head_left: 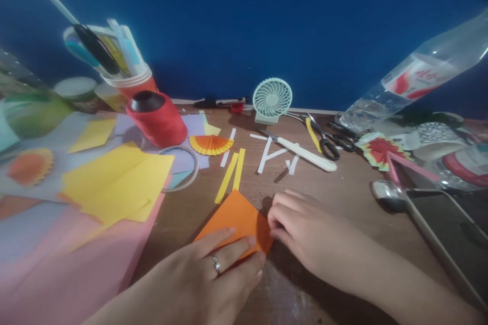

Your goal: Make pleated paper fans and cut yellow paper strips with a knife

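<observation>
A folded orange paper [236, 218] lies on the wooden table [343, 193] near the front. My left hand [206, 274], a ring on one finger, rests flat on the paper's near edge with its fingers stretched out. My right hand [301, 228] has its fingers curled and pinches the paper's right corner. Two yellow paper strips [231, 175] lie just beyond the paper.
Yellow sheets [118, 183] and pink sheets [76, 269] cover the left. A red thread spool [158, 117], a cup of pens [129, 78], an orange paper fan [211, 144], a small fan [272, 99], a white knife [305, 152], scissors [324, 139], a plastic bottle [412, 81] and a phone [446, 233] stand around.
</observation>
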Motion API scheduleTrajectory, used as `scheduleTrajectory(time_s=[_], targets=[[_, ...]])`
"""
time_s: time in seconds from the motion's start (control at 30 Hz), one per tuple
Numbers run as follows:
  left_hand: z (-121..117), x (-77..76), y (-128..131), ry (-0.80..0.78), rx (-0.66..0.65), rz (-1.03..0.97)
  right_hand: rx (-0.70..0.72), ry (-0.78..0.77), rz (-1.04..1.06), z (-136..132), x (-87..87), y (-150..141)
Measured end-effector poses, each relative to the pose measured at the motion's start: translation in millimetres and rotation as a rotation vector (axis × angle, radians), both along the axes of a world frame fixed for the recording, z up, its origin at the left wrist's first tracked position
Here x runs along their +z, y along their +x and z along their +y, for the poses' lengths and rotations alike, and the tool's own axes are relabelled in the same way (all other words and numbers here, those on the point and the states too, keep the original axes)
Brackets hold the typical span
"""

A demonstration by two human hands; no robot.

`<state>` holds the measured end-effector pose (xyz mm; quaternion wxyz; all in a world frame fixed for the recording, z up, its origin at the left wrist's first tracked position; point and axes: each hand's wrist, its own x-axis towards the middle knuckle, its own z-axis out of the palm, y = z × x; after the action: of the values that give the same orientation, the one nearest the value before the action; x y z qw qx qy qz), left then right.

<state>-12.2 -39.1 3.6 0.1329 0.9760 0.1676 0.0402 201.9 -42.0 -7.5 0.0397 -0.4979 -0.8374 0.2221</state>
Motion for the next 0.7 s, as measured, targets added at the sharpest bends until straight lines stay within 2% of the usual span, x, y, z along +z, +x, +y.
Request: scheduleTrajectory(time_s=[0.27,0.5,0.7], targets=[[-1.8,-1.3,-1.0,0.088,-0.010,-0.002,-0.017,0.026,-0.011,1.7,0.4,-2.0],[-5.2,-2.3,3.5,0.012,0.042,-0.008,-0.025,0.022,-0.016,0.0,3.1,-2.8],[-13.8,-13.5,5.1,0.206,0.026,-0.027,-0.054,0.011,-0.013,0.4,3.5,-4.0]])
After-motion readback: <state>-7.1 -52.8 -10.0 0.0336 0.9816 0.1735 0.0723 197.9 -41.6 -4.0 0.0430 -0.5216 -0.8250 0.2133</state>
